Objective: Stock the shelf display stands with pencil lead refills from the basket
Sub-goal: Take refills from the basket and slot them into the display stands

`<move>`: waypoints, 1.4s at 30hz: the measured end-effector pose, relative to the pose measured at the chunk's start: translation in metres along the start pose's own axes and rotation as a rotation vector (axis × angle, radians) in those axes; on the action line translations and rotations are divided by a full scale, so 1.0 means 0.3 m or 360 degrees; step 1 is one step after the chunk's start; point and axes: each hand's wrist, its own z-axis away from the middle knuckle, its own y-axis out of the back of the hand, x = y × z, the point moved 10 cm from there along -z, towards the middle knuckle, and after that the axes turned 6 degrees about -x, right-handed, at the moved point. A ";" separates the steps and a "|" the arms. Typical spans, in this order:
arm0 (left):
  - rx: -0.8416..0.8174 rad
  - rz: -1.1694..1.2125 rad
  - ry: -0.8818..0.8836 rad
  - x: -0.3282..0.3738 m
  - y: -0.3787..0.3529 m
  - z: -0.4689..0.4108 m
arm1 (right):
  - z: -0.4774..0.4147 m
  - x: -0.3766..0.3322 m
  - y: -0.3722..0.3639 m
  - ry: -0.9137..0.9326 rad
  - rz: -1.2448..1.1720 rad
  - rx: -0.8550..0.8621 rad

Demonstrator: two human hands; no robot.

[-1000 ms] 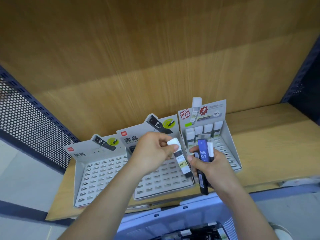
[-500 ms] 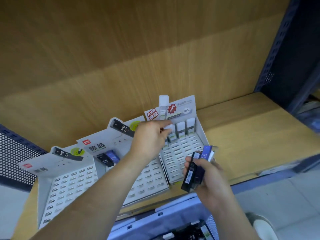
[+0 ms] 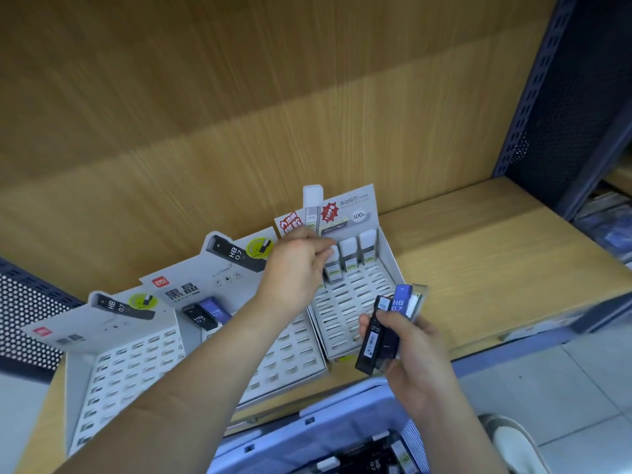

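Three grey cardboard display stands sit side by side on the wooden shelf: a left stand (image 3: 113, 381), a middle stand (image 3: 294, 350) and a right stand (image 3: 355, 313). My left hand (image 3: 294, 268) reaches into the right stand's back row and pinches the white cap of a white-capped refill (image 3: 334, 268) standing there. Two more white-capped refills (image 3: 359, 251) stand beside it. My right hand (image 3: 410, 350) hovers over the shelf's front edge and grips a bundle of black and blue refills (image 3: 386, 326). A black and a blue refill (image 3: 205, 314) lie at the back of the middle stand.
The blue basket (image 3: 342, 429) sits below the shelf edge with more refills (image 3: 372, 463) inside. Bare wooden shelf (image 3: 496, 254) stretches to the right of the stands. A dark perforated metal upright (image 3: 554, 131) bounds the shelf at the right. A shoe (image 3: 513, 439) shows at the bottom right.
My left hand carried the white-capped refill from in front of the middle stand to the right stand's back row. My right hand tilted its bundle.
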 end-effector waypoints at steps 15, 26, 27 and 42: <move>0.0072 -0.0490 -0.0309 0.027 -0.042 -0.005 | 0.016 -0.017 -0.008 0.0035 0.0060 -0.0022; -0.0438 0.1219 0.0543 0.015 -0.125 0.272 | 0.037 0.010 -0.107 -0.0036 0.0047 -0.0294; -0.0451 0.1287 0.0550 0.013 -0.123 0.282 | 0.041 0.018 -0.117 -0.0063 0.0076 -0.0324; 0.0104 0.1485 0.0732 -0.118 0.092 0.331 | 0.075 0.053 -0.203 -0.0166 0.0579 -0.0643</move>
